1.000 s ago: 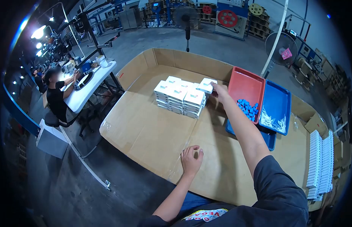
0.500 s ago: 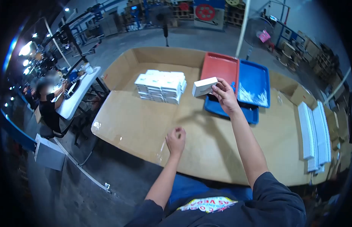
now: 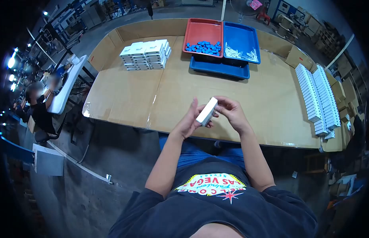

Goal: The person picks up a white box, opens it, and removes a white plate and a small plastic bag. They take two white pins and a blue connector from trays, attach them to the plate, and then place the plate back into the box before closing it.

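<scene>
A small white box (image 3: 207, 111) is held tilted between my hands above the near edge of the cardboard-covered table. The fingers of my left hand (image 3: 187, 122) pass behind its lower end, with the thumb raised beside it. At the upper right end, the thumb and fingers of my right hand (image 3: 233, 114) grip it. Beyond them, toward the back left, stands a stack of similar white boxes (image 3: 146, 54).
At the back, a red tray (image 3: 203, 30) contains small blue pieces; a blue tray (image 3: 240, 36) contains thin white pieces. Another blue tray (image 3: 219, 69) lies partly beneath them. Long rows of white boxes (image 3: 317, 99) line the right side. People sit at a white table (image 3: 69, 85) on the left.
My right hand has brought the white box from near the trays down toward my body. My left hand has risen to meet it and now holds it too. The view has tilted downward.
</scene>
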`<state>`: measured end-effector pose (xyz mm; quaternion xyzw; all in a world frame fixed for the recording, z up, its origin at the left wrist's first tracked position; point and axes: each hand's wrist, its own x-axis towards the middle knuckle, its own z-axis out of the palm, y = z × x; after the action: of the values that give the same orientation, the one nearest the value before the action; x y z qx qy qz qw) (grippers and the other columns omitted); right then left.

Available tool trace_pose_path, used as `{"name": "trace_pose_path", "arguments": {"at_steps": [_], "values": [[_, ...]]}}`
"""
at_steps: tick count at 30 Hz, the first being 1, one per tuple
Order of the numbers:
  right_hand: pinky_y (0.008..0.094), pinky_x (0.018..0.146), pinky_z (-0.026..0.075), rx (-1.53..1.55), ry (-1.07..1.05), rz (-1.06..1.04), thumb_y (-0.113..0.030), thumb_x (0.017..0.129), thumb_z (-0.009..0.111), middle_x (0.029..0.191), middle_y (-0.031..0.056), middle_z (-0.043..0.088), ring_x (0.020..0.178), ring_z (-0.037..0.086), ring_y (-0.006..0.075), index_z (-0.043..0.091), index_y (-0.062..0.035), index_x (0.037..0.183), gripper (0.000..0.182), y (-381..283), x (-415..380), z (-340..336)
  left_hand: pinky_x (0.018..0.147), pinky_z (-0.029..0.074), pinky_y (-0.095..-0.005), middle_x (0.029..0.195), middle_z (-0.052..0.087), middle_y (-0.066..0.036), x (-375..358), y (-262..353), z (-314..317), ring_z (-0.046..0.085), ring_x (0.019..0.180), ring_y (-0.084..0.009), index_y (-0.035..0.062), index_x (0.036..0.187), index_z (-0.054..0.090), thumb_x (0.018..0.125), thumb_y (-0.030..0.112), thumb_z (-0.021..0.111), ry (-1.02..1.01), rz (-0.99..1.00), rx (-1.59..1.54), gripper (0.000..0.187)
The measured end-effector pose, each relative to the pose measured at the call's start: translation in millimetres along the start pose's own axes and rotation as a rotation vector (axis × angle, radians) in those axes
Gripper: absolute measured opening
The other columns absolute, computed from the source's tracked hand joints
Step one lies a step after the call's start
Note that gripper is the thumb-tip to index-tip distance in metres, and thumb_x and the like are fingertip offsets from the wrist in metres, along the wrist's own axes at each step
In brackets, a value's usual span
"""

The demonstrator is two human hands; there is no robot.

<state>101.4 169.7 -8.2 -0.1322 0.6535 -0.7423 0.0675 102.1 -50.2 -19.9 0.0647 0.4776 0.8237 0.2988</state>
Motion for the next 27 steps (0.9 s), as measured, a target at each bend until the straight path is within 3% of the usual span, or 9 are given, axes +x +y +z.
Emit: {"name": "trace_pose_path", "arguments": {"at_steps": [1, 3, 7, 8, 12, 16, 19, 20, 27], "values": [[0.0307, 0.093, 0.056, 0.000, -0.009, 0.010, -0.009, 0.101, 0.071, 0.115, 0.0036, 0.074, 0.106, 0.068, 0.0138, 0.070, -0.0034, 0.133, 0.032, 0, -9, 1, 0.084, 0.060, -0.0319, 0.114, 0.071, -0.010, -7, -6, 9, 0.072, 0.091, -0.0162, 0.0054, 0.141, 0.060, 0.107, 0.067, 0.043, -0.103, 0.009, -0.025, 0.072], [0.0311, 0.091, 0.057, -0.001, -0.032, 0.031, -0.010, 0.102, 0.070, 0.112, 0.0027, 0.075, 0.104, 0.068, 0.0136, 0.071, -0.0043, 0.133, 0.031, 1, -22, 3, 0.088, 0.061, -0.0349, 0.118, 0.069, -0.010, -17, -15, 21, 0.073, 0.098, -0.0188, 0.0062, 0.147, 0.053, 0.107, 0.062, 0.047, -0.047, 0.036, 0.081, 0.069], [0.0362, 0.099, 0.055, -0.282, 0.076, -0.210, -0.011, 0.105, 0.065, 0.137, 0.0104, 0.066, 0.124, 0.064, 0.0208, 0.060, -0.0089, 0.147, 0.042, -12, -47, 31, 0.094, 0.059, -0.0366, 0.123, 0.068, -0.010, -27, -27, 40, 0.073, 0.105, -0.0209, 0.0077, 0.149, 0.049, 0.108, 0.053, 0.051, 0.056, 0.098, 0.008, 0.061], [0.0441, 0.111, 0.048, -0.433, 0.052, -0.266, -0.017, 0.103, 0.066, 0.148, 0.0192, 0.056, 0.136, 0.057, 0.0331, 0.051, -0.0063, 0.154, 0.054, -10, -53, 31, 0.095, 0.059, -0.0368, 0.123, 0.068, -0.009, -26, -31, 43, 0.072, 0.106, -0.0211, 0.0081, 0.148, 0.049, 0.108, 0.053, 0.051, 0.104, 0.109, -0.039, 0.061], [0.0490, 0.118, 0.041, -0.676, -0.012, -0.600, -0.039, 0.097, 0.070, 0.152, 0.0278, 0.049, 0.140, 0.050, 0.0469, 0.045, 0.0021, 0.155, 0.075, -4, -66, 37, 0.095, 0.058, -0.0378, 0.121, 0.066, -0.008, -29, -38, 60, 0.069, 0.111, -0.0211, 0.0109, 0.142, 0.052, 0.104, 0.060, 0.052, 0.154, 0.065, -0.167, 0.062], [0.0496, 0.113, 0.046, -0.660, 0.047, -0.658, -0.046, 0.100, 0.064, 0.150, 0.0311, 0.048, 0.137, 0.053, 0.0483, 0.046, 0.0016, 0.153, 0.074, 10, -71, 28, 0.096, 0.056, -0.0358, 0.120, 0.065, -0.006, -36, -43, 88, 0.067, 0.111, -0.0185, 0.0120, 0.140, 0.054, 0.104, 0.064, 0.051, 0.225, 0.013, -0.153, 0.063], [0.0491, 0.114, 0.043, -0.594, 0.127, -0.630, -0.058, 0.103, 0.056, 0.149, 0.0311, 0.049, 0.138, 0.052, 0.0465, 0.047, 0.0043, 0.152, 0.080, 22, -75, 26, 0.096, 0.055, -0.0326, 0.122, 0.066, -0.004, -37, -45, 97, 0.067, 0.112, -0.0155, 0.0128, 0.141, 0.055, 0.105, 0.066, 0.050, 0.246, -0.045, -0.081, 0.065], [0.0486, 0.109, 0.049, -0.628, 0.165, -0.677, -0.051, 0.101, 0.061, 0.144, 0.0319, 0.052, 0.131, 0.057, 0.0486, 0.048, 0.0033, 0.151, 0.075, 22, -74, 23, 0.096, 0.055, -0.0322, 0.122, 0.066, -0.004, -38, -43, 102, 0.067, 0.112, -0.0149, 0.0130, 0.141, 0.055, 0.105, 0.066, 0.049, 0.251, -0.054, -0.070, 0.065], [0.0488, 0.106, 0.050, -0.596, 0.133, -0.726, -0.055, 0.103, 0.059, 0.144, 0.0326, 0.053, 0.129, 0.058, 0.0484, 0.048, 0.0034, 0.151, 0.077, 20, -67, 22, 0.090, 0.055, -0.0294, 0.122, 0.066, -0.005, -40, -46, 101, 0.067, 0.109, -0.0133, 0.0093, 0.141, 0.055, 0.108, 0.060, 0.048, 0.279, 0.035, -0.027, 0.061]]}}
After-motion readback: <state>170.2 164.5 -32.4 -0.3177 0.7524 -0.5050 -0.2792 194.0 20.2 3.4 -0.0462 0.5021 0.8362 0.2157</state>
